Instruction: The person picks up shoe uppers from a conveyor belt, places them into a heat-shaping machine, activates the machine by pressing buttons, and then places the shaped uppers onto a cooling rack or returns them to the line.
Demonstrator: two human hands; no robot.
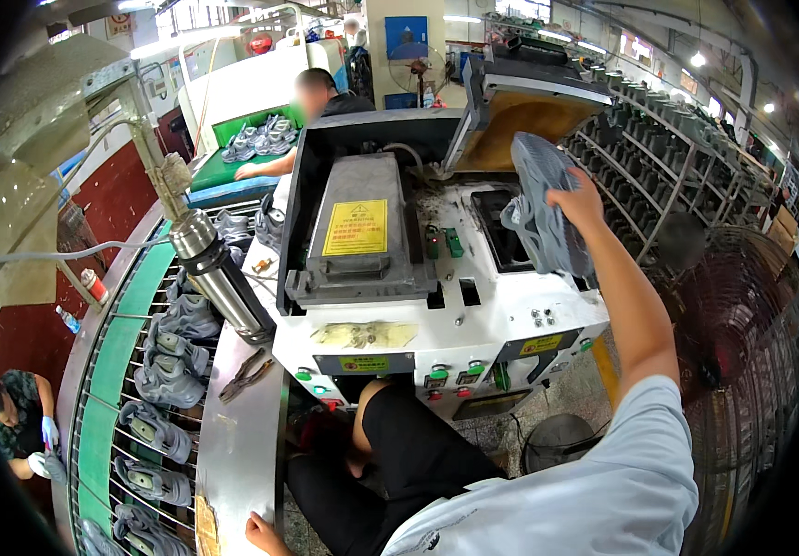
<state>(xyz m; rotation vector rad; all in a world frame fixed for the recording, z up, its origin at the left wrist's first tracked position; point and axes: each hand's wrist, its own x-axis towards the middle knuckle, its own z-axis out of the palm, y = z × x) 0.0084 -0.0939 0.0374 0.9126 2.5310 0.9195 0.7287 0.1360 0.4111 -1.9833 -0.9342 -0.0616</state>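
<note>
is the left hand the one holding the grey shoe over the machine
No, the right hand grips the grey shoe, while the left hand is down by the metal bench.

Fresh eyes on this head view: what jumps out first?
First, the gray shoe in the right hand, held up over the right side of the white machine, near its raised lid. Then the bright yellow label on the gray cover at the machine's left. Far left, a curved conveyor carries gray shoes in a line.
</note>
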